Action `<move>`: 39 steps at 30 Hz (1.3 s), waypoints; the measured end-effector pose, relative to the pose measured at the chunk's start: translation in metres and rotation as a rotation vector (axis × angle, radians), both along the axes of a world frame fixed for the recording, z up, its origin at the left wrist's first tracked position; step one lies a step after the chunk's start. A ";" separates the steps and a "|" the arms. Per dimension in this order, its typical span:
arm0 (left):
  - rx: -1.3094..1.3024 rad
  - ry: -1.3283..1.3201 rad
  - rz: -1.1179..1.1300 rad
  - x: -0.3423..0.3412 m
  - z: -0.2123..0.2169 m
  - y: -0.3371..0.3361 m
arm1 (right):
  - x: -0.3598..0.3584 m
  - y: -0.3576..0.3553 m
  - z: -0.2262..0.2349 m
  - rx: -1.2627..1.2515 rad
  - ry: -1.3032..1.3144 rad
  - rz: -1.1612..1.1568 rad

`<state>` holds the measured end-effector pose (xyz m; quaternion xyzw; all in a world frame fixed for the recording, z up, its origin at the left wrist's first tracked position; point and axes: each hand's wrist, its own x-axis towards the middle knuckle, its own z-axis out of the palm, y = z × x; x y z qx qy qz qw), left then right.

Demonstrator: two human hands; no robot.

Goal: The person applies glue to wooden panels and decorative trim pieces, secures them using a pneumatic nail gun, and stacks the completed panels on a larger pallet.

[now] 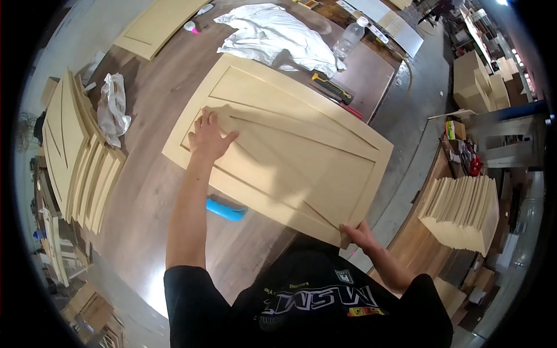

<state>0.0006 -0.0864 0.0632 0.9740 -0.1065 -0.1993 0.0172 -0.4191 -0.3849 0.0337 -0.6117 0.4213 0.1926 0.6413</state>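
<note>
A cream cabinet door panel (pixel 313 159) with grooved lines lies at a slant across the wood-grain table (pixel 154 139) in front of me. My left hand (pixel 210 136) rests on its left part, fingers spread over the surface. At the near right corner, my right hand (pixel 361 235) grips the panel's edge, thumb on top; the fingers beneath are hidden. A blue-handled tool (pixel 226 210) is partly covered by the panel's near edge. Past the far edge are a yellow-and-black handled tool (pixel 332 87) and a red stick-like item (pixel 352 111), both partly hidden.
A crumpled white cloth (pixel 270 35) and a clear bottle (pixel 351 37) sit at the back. Similar panels are stacked at left (pixel 64 142); another panel (pixel 159 26) lies far left. A crumpled plastic bag (pixel 113 110) is near that stack. More boards (pixel 461 214) stand to the right.
</note>
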 end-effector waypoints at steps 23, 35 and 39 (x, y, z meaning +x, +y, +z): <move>0.062 -0.025 -0.043 -0.006 -0.003 0.001 | 0.002 0.010 0.009 -0.099 -0.166 -0.029; -0.002 -0.015 -0.007 -0.006 0.002 0.002 | -0.008 0.005 -0.014 -0.095 -0.176 0.010; 0.018 -0.074 -0.031 -0.015 -0.014 -0.001 | -0.011 0.007 -0.019 -0.177 -0.147 -0.059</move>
